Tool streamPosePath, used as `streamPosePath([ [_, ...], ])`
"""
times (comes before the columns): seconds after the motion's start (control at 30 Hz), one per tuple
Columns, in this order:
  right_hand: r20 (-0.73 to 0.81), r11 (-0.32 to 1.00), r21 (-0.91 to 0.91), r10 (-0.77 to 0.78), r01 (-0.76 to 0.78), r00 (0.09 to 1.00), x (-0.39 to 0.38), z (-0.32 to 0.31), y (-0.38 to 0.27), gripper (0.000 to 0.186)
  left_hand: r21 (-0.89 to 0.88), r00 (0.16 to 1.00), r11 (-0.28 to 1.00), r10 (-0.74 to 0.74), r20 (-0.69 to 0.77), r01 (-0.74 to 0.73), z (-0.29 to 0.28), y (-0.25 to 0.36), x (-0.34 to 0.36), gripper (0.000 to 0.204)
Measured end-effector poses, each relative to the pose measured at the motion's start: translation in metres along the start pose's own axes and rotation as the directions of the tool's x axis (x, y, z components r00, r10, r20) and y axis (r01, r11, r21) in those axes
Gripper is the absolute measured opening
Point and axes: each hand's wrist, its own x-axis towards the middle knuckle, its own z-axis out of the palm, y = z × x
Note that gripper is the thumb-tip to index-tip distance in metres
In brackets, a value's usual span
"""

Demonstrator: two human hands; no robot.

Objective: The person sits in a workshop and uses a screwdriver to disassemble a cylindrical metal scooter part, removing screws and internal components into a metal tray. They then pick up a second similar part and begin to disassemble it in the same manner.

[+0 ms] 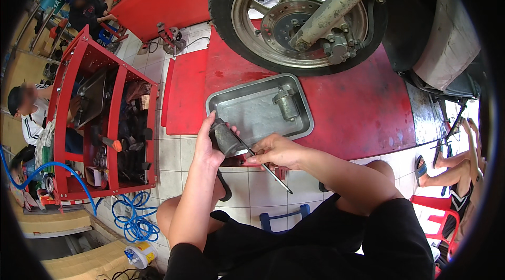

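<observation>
My left hand (206, 140) is wrapped round a dull grey metal cylinder (227, 142), about the size of a small motor housing. It is held tilted over the near edge of a shallow metal tray (310, 117). A thin dark rod (277, 179) is pinched in the fingers of my right hand (277, 151). The rod slants across the cylinder's side, its lower end pointing toward me; whether they touch, I cannot tell. Inside the tray, at its right, a grey cylindrical metal part with side lugs (286, 104) stands or lies near the wall.
A red platform (357, 106) bears the tray and a motorcycle's front wheel (223, 22). To the left stands a red tool trolley (113, 122), with a person (34, 114) beyond it. A coiled blue hose (134, 219) and a blue stool (265, 222) are nearer. Someone's legs (452, 169) show at right.
</observation>
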Motion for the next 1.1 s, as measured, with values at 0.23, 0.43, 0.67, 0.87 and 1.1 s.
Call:
streamPosePath([
  [0.23,-0.117,0.963,-0.263,0.019,-0.05,0.993,-0.009,-0.005,0.007,0.036,0.25,0.983,0.964,0.126,-0.133,-0.09,-0.005,0.001,0.009,0.042],
  [0.43,-0.135,0.942,-0.335,-0.012,-0.035,0.991,-0.022,-0.017,0.008,0.037,0.423,0.954,0.891,0.255,-0.159,-0.168,-0.003,-0.002,0.003,0.04],
  [0.67,-0.271,0.756,-0.651,-0.154,-0.063,0.95,-0.031,-0.027,-0.01,0.025,0.367,0.934,0.899,0.316,-0.167,-0.239,-0.003,0.002,0.001,0.04],
  [0.87,-0.293,0.33,-0.93,-0.401,-0.162,0.868,-0.031,-0.022,-0.009,0.018,0.086,0.985,0.99,0.122,-0.125,-0.112,0.002,0.01,-0.006,0.039],
  [1.1,-0.266,-0.027,-0.95,-0.444,-0.31,0.855,-0.006,-0.017,-0.009,0.017,-0.041,0.989,0.996,0.068,-0.131,-0.074,0.018,0.018,-0.018,0.04],
])
